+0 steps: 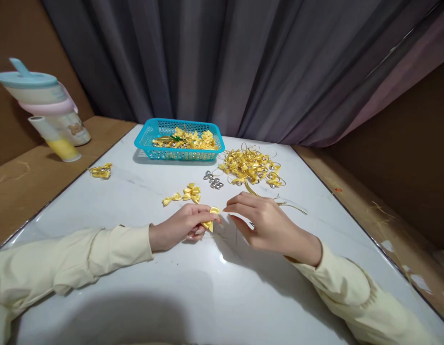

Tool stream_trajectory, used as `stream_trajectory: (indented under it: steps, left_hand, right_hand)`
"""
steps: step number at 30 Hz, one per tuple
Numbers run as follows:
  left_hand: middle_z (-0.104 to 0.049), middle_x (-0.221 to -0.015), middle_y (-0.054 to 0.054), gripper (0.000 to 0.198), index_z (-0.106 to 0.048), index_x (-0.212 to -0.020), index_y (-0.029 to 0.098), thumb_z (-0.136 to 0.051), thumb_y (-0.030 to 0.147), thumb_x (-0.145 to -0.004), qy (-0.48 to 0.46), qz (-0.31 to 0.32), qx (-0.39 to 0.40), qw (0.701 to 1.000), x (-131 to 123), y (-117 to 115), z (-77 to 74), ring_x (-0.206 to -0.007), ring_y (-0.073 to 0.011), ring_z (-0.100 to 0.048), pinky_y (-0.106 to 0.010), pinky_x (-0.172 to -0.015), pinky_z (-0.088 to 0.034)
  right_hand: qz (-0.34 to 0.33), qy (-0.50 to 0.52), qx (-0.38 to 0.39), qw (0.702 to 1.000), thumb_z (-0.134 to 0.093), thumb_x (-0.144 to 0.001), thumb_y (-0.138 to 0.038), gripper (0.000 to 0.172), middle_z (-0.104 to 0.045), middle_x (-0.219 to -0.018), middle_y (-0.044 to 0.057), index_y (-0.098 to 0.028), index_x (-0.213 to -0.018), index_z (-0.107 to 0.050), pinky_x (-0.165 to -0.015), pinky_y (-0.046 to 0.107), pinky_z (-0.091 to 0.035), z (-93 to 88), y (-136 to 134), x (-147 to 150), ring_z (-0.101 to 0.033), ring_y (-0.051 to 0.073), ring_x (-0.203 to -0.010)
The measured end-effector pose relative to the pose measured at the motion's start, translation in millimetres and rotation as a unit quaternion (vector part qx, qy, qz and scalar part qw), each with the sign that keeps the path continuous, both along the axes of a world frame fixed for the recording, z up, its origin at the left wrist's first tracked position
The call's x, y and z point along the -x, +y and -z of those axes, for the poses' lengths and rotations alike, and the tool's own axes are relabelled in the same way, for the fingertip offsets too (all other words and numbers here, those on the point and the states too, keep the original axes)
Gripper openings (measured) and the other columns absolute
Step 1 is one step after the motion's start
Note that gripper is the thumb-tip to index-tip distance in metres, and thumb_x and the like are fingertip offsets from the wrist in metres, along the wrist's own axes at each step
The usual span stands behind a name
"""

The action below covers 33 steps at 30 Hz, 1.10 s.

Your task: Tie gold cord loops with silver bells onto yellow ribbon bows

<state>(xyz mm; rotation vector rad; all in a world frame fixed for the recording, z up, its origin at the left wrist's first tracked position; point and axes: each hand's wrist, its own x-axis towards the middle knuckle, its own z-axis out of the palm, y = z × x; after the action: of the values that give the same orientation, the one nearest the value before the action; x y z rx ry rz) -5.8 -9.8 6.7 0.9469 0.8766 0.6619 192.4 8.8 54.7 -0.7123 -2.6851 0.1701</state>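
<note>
Between the thumb and fingers of my left hand [187, 221] is a yellow ribbon bow [210, 223], held above the white tabletop. My right hand [263, 220] hovers just right of it, thumb and fingers apart, with nothing visible between them. Beyond my left hand lie a few loose yellow bows [191, 192]. Small silver bells [213, 180] sit in a little group past the bow. A heap of yellow bows with bells and gold cord loops [250, 165] spreads behind my right hand, and loose gold cords [291, 207] lie partly hidden by that hand.
A turquoise basket [167, 154] at the back holds more bows and bells. One small bundle of bows [100, 170] lies at the left. On the brown surface at far left stand a tumbler with a straw [45, 103] and a white-yellow roll [60, 143]. A grey curtain [207, 62] hangs behind.
</note>
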Motion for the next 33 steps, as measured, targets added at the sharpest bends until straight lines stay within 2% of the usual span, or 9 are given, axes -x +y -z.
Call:
stream_trajectory:
  steps: [8,13,18,23,28,33]
  left_hand:
    - [-0.034,-0.039,0.01,0.026,-0.047,-0.066,0.017,-0.059,0.036,-0.078,0.029,0.0,-0.032,0.999,-1,-3,0.4,-0.034,-0.0032,-0.024,-0.019,-0.038,-0.015]
    - [-0.037,-0.046,0.008,0.027,-0.05,-0.07,0.015,-0.058,0.039,-0.079,0.052,0.002,-0.081,0.995,-2,-6,-1.6,-0.038,-0.0031,-0.028,-0.019,-0.039,-0.016]
    - [-0.037,-0.055,0.008,0.03,-0.052,-0.074,0.014,-0.058,0.043,-0.079,0.052,0.0,-0.087,0.995,-4,-8,-2.7,-0.043,-0.0034,-0.033,-0.018,-0.041,-0.02]
    - [-0.04,-0.06,0.006,0.031,-0.05,-0.068,0.014,-0.06,0.043,-0.077,0.059,-0.007,-0.107,0.992,-7,-10,-6.3,-0.051,-0.0052,-0.04,-0.018,-0.045,-0.028]
    - [-0.039,-0.054,0.007,0.033,-0.048,-0.069,0.015,-0.056,0.045,-0.08,0.058,0.002,-0.1,0.993,-5,-10,-5.4,-0.045,-0.0048,-0.034,-0.019,-0.041,-0.021]
    - [-0.036,-0.051,0.008,0.032,-0.052,-0.079,0.015,-0.054,0.047,-0.082,0.043,-0.003,-0.089,0.995,-2,-8,-0.3,-0.042,-0.0042,-0.028,-0.019,-0.041,-0.018]
  right_hand:
    - [0.031,-0.042,0.016,0.999,-0.049,-0.08,-0.016,0.016,-0.063,-0.075,0.008,-0.012,-0.078,-0.064,-0.055,0.026,-0.037,0.9,-7,5,-0.057,0.017,-0.068]
    - [0.036,-0.033,0.074,0.996,-0.048,-0.082,-0.016,0.019,-0.065,-0.083,0.008,-0.013,-0.089,-0.066,-0.059,0.025,-0.041,3.0,-7,6,-0.059,0.016,-0.071]
    - [0.028,0.002,0.134,0.991,-0.047,-0.084,-0.014,0.021,-0.067,-0.089,0.007,-0.013,-0.094,-0.066,-0.062,0.024,-0.043,7.3,-5,6,-0.06,0.014,-0.07]
    - [0.033,-0.004,0.099,0.995,-0.046,-0.083,-0.01,0.021,-0.066,-0.084,0.007,-0.013,-0.09,-0.066,-0.062,0.024,-0.043,11.5,-5,7,-0.06,0.015,-0.07]
    - [0.031,-0.031,0.067,0.997,-0.045,-0.084,-0.01,0.019,-0.064,-0.079,0.008,-0.013,-0.084,-0.064,-0.059,0.023,-0.04,11.1,-9,8,-0.059,0.014,-0.067]
    - [0.02,-0.041,0.077,0.996,-0.046,-0.08,-0.007,0.016,-0.062,-0.075,0.007,-0.012,-0.081,-0.062,-0.058,0.023,-0.04,6.4,-9,7,-0.057,0.014,-0.065]
